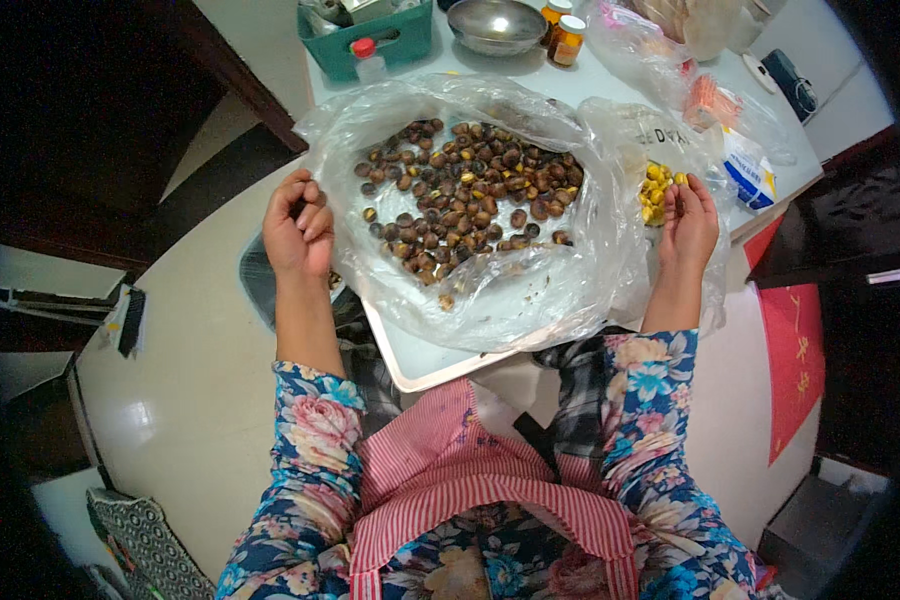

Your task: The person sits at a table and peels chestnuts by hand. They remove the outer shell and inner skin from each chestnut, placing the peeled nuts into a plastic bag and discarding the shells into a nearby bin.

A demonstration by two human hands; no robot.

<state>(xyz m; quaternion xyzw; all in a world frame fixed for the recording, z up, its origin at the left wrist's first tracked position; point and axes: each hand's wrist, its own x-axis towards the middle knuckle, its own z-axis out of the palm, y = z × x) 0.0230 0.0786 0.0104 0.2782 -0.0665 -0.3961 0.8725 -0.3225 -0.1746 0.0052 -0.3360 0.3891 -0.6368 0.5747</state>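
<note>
A large clear plastic bag point(570, 300) lies spread wide in front of me, with many brown chestnuts point(475, 175) heaped in it. To its left is my left hand point(302, 225), its fingers curled inward; whatever they may hold is hidden. On the right, my right hand point(688, 225) pinches a yellow peeled chestnut point(681, 179) at its fingertips. Just beside those fingertips, a pile of peeled yellow chestnuts point(655, 190) rests on a second clear plastic bag point(620, 130).
A white tray edge point(400, 375) shows under the large bag. Below my left hand stands a grey bin point(257, 280). Along the back are a green basket point(395, 45), a metal bowl point(497, 27) and amber jars point(566, 42). A blue-and-white packet point(748, 170) lies at right.
</note>
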